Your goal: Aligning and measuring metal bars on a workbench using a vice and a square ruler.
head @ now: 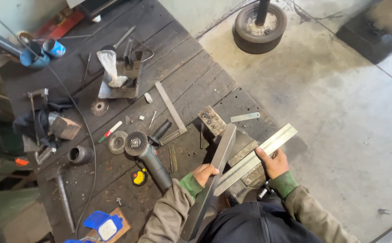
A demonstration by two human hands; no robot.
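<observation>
The left hand point(203, 173) is closed around a long gray metal bar point(214, 180), and the right hand point(273, 163) pinches a flat metal strip point(254, 158) laid across it, both at the right edge of the dark wooden workbench point(191, 76). No cut or grinding mark shows on either piece yet, and the grinder point(148, 155) lies untouched beside them. A blue can point(54, 47) stands in the far left corner; I cannot tell what is inside.

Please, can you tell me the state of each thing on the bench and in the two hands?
Left hand: gripping the steel bar.
Right hand: holding the metal strip.
Angle grinder: lying on the bench, untouched.
Vise: under both pieces; jaws hidden.
</observation>
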